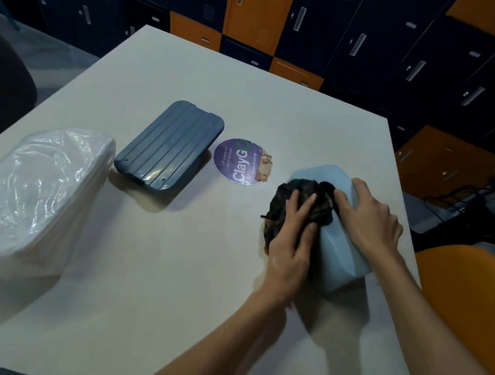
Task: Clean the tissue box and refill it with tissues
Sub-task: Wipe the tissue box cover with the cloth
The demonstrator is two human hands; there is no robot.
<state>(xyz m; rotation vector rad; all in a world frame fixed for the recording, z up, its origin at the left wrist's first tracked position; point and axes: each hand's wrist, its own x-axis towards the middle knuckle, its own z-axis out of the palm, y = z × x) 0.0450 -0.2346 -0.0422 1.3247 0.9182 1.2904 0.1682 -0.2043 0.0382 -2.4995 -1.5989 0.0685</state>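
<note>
Tabletop (pixel 190 276), pale: near half bare, open room at 6 o'clock. Light blue tissue box (pixel 341 247) at 3 o'clock, close to the right edge, tilted; inside hidden. Right hand (pixel 366 218) grips its top. Left hand (pixel 293 228) presses a dark cloth (pixel 283 200) against its side. Dark blue lid (pixel 169 145) at 11 o'clock, flat. Wrapped tissue pack (pixel 26 194) at 9 o'clock. Round sticker (pixel 242 161) at centre, small print unreadable.

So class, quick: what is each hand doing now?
Left hand: pressing crumpled dark cloth against pale blue plastic tissue box.
Right hand: gripping the box.
</note>
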